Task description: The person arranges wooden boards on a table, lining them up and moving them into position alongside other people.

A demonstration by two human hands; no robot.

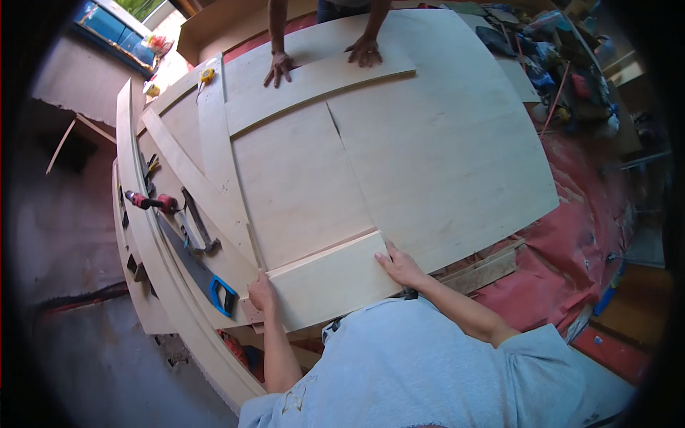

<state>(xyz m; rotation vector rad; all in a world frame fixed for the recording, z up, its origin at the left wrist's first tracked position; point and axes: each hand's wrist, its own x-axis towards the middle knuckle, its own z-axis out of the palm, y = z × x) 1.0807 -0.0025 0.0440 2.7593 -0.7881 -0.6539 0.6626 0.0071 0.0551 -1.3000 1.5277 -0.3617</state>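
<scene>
A short, wide plywood board [328, 279] lies along the near edge of the large plywood sheet [457, 150]. Its left end is in my left hand [262, 294], with the fingers closed round the edge. At its right end my right hand [401, 268] grips the corner, thumb on top and the other fingers partly hidden. Across the far side of the sheet runs a longer plywood board [321, 85]. Another person's two hands rest flat on that one. A long upright strip [214, 121] borders the left side of the panel.
To the left lie a red and black cordless drill [151, 202], a hammer [196, 221], a blue-handled handsaw [222, 296] and long wooden strips [153, 235]. A yellow tape measure [207, 75] sits at the far left. Red sheeting [571, 207] and clutter [564, 64] lie to the right.
</scene>
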